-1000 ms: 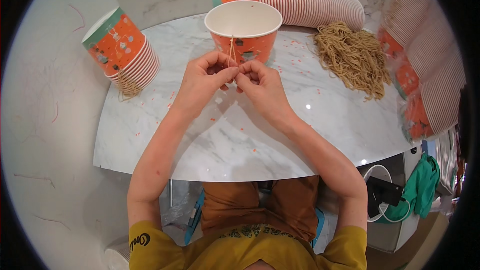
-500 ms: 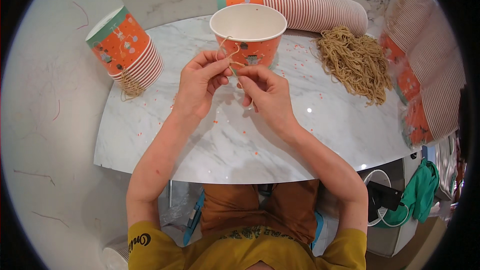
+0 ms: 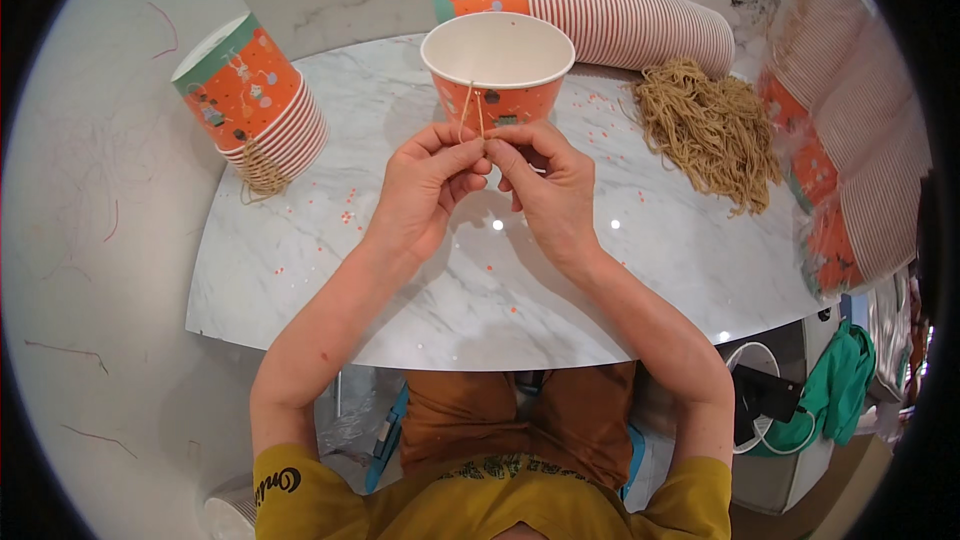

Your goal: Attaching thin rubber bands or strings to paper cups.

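An orange paper bucket [image 3: 535, 100] with a white rim stands upright at the far middle of the table, its mouth facing up. Two strands of thin tan string [image 3: 464, 115] run from the front of its wall down to my fingers. My left hand [image 3: 422, 185] pinches the string between thumb and forefinger. Close against it, my right hand [image 3: 553, 185] pinches the string too, thumb bent over the forefinger. The fingertips hide where the strands meet.
On the left stands an upside-down bucket stack [image 3: 255, 90] with looped string on it. Behind lies a long bucket stack [image 3: 620, 20]. A heap of tan strings [image 3: 705, 135] sits at the right, near plastic-wrapped buckets [image 3: 870, 130]. Small orange paper dots [image 3: 348, 210] dot the marble-patterned table [image 3: 420, 310].
My hands have drawn together and slightly lower, fingertips now meeting. The string, loosely curled before, now shows as two straighter strands at the bucket's front.
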Demonstrator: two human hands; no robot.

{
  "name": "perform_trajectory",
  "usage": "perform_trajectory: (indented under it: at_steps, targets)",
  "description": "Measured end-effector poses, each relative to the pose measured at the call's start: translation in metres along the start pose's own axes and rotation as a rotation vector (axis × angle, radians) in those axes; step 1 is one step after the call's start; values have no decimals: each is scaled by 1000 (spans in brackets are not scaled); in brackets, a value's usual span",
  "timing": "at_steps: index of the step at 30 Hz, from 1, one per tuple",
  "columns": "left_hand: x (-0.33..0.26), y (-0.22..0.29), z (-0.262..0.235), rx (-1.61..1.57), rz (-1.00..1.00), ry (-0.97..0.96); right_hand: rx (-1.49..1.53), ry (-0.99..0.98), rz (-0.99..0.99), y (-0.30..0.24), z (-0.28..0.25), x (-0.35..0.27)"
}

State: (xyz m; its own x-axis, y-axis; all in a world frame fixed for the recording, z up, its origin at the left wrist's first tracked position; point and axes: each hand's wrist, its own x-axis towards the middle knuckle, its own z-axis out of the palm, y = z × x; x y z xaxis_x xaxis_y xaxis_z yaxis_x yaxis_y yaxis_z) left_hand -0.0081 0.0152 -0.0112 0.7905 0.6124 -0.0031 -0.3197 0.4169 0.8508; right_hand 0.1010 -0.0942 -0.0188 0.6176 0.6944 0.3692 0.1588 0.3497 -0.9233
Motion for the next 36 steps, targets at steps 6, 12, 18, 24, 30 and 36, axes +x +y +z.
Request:
perform_trajectory:
  at_steps: [6,12,18,24,30,36]
  targets:
    - [-2,6,2,53,11,46,-84,-18,-149,10,2,11]
    - [5,14,-5,80,90,175,-341,-76,-333,5,12,19]
    - [6,12,-5,362,202,222,-470,-33,-503,13,26,31]
    - [8,2,-6,747,521,232,-535,36,-596,17,29,33]
    - [2,4,1,873,564,228,-423,17,-568,10,22,33]
    - [-1,8,3,846,502,187,-210,-148,-358,8,15,40]
